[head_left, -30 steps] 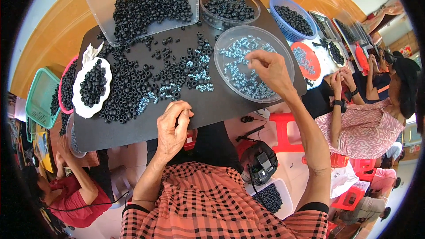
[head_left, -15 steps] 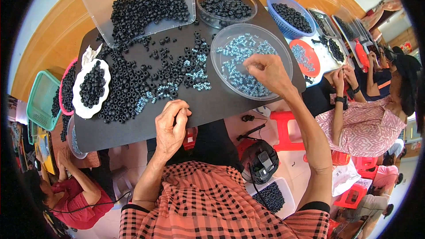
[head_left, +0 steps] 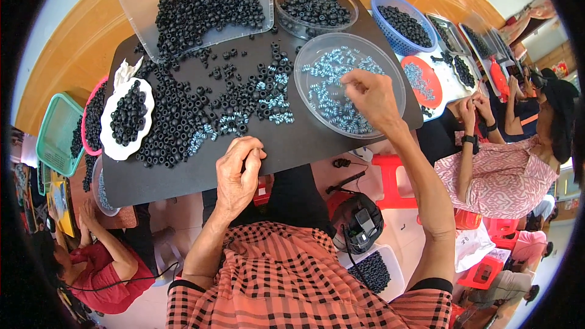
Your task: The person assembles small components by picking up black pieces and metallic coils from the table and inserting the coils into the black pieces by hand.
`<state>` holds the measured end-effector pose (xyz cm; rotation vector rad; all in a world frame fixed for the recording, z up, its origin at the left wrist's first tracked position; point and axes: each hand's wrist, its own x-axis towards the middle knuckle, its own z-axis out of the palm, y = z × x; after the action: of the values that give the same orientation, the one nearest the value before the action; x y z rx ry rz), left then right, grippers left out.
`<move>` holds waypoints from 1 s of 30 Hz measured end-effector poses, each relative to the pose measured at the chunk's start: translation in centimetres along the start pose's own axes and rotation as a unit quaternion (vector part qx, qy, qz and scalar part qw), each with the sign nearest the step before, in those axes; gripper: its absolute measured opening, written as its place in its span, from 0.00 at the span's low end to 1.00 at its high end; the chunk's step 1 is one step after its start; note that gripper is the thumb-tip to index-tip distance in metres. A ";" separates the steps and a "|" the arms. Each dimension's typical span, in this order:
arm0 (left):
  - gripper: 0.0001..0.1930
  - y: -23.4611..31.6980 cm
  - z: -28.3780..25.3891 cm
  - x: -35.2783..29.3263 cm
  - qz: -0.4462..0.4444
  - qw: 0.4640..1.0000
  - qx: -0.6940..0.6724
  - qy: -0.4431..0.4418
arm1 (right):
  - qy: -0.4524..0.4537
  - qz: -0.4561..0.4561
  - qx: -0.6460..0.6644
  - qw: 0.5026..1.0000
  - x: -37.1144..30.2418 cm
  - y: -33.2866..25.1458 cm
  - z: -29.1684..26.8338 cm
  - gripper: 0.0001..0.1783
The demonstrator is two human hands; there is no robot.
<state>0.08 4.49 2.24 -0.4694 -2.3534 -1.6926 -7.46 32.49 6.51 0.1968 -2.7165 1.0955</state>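
Observation:
My right hand [head_left: 370, 99] is over a round clear plastic lid [head_left: 309, 61] strewn with small blue-grey metal springs [head_left: 332, 64]. Its fingertips are pinched together; whatever they hold is too small to make out. Near the table's front edge is my left hand [head_left: 239, 167], its fingers curled closed, with the contents hidden. Just beyond it lie black plastic ring-like parts [head_left: 173, 113] in a wide spread. Some of those at the spread's right side have springs [head_left: 280, 116] on or among them.
A tilted clear bin [head_left: 207, 15] and a round clear tub [head_left: 317, 7] hold black parts at the back. To the left stands a white scalloped plate [head_left: 143, 128]. A blue basket [head_left: 403, 19] is at the right. People work on both sides.
My right hand stays over the lid with its fingers still pinched. The left hand keeps its place. The whole scene has shifted very slightly to the right.

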 end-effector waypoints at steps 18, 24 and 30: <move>0.05 0.1 0.0 -0.2 -0.019 1.000 -0.013 0.013 | -0.055 -0.176 -0.150 0.971 1.5 0.0 1.3 0.06; 0.05 -0.4 0.0 0.4 0.065 0.998 -0.001 0.004 | -0.018 -0.140 -0.090 0.986 1.5 0.2 1.3 0.06; 0.06 -0.7 -0.2 -0.1 0.038 0.999 -0.032 0.006 | -0.070 -0.118 -0.206 0.969 2.0 -0.7 1.6 0.05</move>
<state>-0.07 4.05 1.65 -0.5505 -2.2495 -1.7347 -9.51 30.78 6.40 0.5271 -2.8723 0.4562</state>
